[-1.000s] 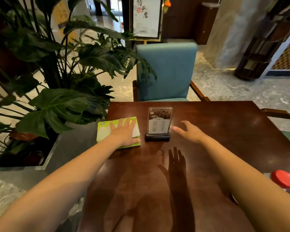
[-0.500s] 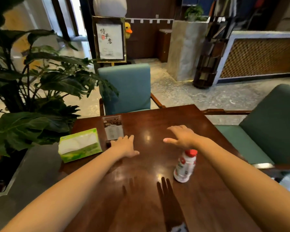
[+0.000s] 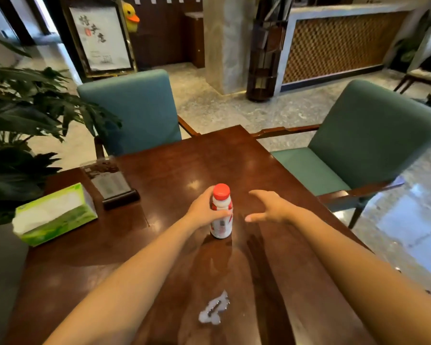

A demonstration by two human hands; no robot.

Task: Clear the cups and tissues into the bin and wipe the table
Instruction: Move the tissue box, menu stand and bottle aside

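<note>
Worktop (image 3: 234, 160) is getting its first item lifted, I judge. The left hand (image 3: 202, 210), flat by the menu stand (image 3: 115, 192) half a second ago, is now wrapping its fingers round the bottle (image 3: 221, 220) mid-worktop. The right hand (image 3: 271, 207) is hovering just beside it, fingers spread wide, holding nothing. The bottle is standing upright, white with a red cap. A white spill (image 3: 214, 310) is lying nearer me, waiting for the wipe.

Framed sign (image 3: 101, 38), far beyond and left of the gripped bottle (image 3: 222, 227): three brush-written Chinese characters, not surely readable; bottle label and table card (image 3: 111, 186) blurred.
</note>
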